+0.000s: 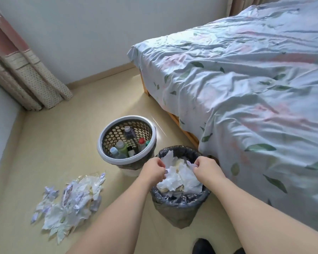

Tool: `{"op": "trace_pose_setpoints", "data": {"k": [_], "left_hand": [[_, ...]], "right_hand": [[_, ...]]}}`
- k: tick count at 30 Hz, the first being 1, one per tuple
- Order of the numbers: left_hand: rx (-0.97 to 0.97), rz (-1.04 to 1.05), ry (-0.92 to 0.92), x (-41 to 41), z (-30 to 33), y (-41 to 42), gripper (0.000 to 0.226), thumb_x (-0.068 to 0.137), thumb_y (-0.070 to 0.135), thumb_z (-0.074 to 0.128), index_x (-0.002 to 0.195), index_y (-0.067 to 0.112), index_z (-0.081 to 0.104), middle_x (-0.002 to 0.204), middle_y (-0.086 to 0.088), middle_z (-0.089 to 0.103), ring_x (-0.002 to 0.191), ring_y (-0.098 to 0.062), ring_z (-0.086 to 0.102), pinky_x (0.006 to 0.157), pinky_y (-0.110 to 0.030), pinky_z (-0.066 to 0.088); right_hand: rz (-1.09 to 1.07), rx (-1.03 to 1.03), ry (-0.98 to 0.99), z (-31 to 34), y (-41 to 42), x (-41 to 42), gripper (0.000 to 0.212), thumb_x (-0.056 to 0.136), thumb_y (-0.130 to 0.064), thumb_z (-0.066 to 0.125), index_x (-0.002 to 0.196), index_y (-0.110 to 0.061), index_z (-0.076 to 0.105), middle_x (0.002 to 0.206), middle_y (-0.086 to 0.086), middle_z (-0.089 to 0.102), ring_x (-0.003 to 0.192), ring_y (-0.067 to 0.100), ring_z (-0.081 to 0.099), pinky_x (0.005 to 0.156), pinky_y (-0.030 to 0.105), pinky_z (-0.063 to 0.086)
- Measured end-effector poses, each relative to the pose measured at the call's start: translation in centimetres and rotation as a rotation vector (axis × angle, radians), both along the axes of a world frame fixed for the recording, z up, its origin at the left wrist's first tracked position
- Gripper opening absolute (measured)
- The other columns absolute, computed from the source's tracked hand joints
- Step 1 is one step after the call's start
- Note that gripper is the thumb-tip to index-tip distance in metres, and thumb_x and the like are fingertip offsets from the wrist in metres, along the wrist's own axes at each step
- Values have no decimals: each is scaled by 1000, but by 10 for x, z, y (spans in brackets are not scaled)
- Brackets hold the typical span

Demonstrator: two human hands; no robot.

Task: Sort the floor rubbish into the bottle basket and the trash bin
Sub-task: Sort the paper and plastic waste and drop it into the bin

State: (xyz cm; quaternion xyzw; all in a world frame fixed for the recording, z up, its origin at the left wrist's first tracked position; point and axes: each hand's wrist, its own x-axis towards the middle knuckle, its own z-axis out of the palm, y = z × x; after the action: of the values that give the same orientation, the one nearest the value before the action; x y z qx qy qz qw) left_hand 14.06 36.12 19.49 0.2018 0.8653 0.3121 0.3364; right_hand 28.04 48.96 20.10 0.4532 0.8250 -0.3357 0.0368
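Soft daylight fills the room, bright and even, with no harsh contrast. A pale sheen of glare lies on the floor between the wall and the bed, brightest near the bed's corner. Shadows are faint and diffuse, darkest under the bed edge. The wide lens bends the wall lines and the curtain at the left edge. The bed's lower right part is smeared by motion blur; the centre is fairly sharp
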Motion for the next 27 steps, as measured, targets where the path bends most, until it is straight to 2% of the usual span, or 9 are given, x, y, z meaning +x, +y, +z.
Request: {"op": "trace_pose_setpoints", "data": {"k": [4,7,9,12,14,20,22,25,27], "left_hand": [[-108,-55,6,7,-25,17,22,84,9,41,95,21,56,98,-9,65,95,-26,65,75,-36,54],[-125,-67,30,1,-24,13,23,86,8,42,98,18,59,99,-8,65,94,-25,65,71,-33,54],[-125,-57,49,-9,-13,3,22,87,6,45,95,17,62,98,-8,67,92,-25,66,68,-31,54],[-130,-59,68,-30,9,-27,21,86,9,46,93,18,63,96,-5,68,92,-22,66,75,-32,55],[-151,-62,61,-42,23,-53,18,86,11,48,94,18,63,95,-4,68,89,-20,67,72,-30,55],[-179,60,6,-92,56,-197,19,85,5,44,94,9,61,87,-9,63,68,-22,60,49,-19,40],[-227,87,13,-113,61,-244,21,87,4,44,97,7,63,87,-9,62,68,-21,60,50,-18,41],[-289,177,50,-152,54,-343,20,83,3,45,88,3,63,90,-18,66,70,-23,58,61,-24,45],[-329,265,87,-174,35,-407,22,84,5,44,89,1,64,98,-23,67,73,-25,56,67,-27,44]], "right_hand": [[114,-160,-35,-21,10,2,36,93,-16,50,127,-16,59,129,5,59,115,24,57,98,33,47],[122,-195,-47,-22,11,4,40,93,-12,48,131,-10,56,133,8,57,120,25,54,101,34,45],[107,-173,-37,-15,8,1,42,94,-15,48,135,-13,52,137,6,54,124,24,52,102,33,45],[110,-124,-12,4,-13,-12,39,95,-13,48,134,-15,52,133,5,56,117,23,55,93,29,46],[156,-102,-2,16,-36,-28,34,95,-12,48,128,-14,55,128,6,59,113,22,57,92,28,48],[443,-102,26,48,-163,-115,37,90,-20,53,126,-17,57,127,3,59,116,18,54,96,29,46],[513,-119,36,50,-200,-136,39,88,-21,52,128,-19,56,128,2,57,114,17,54,94,28,46],[620,-135,11,43,-268,-174,42,88,-19,49,130,-20,54,126,0,56,104,16,56,84,26,47],[690,-127,-28,29,-308,-199,43,88,-16,47,131,-19,53,127,1,56,107,18,57,85,27,47]]}}
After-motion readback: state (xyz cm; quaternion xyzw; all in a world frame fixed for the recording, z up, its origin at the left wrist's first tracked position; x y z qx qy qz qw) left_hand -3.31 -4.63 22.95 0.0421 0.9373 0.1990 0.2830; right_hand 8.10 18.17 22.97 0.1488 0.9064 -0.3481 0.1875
